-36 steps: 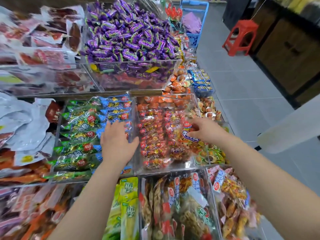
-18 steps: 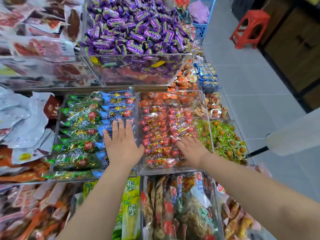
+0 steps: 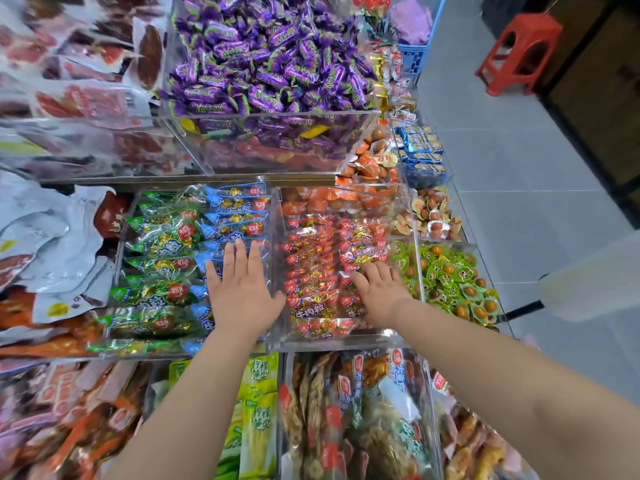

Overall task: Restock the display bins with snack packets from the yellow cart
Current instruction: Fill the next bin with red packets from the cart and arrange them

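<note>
Red snack packets fill the middle clear bin, long axes left-right, stacked near to far against its walls; right hand presses them flat-fingered, left hand lies flat on blue packets; open floor right

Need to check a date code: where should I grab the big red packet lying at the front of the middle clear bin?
Pinch the red packet by its left end, coming from above. It lies flat atop the pile, lengthwise left to right; the right hand rests at its right end, and the bin's front wall blocks a low approach.
</note>
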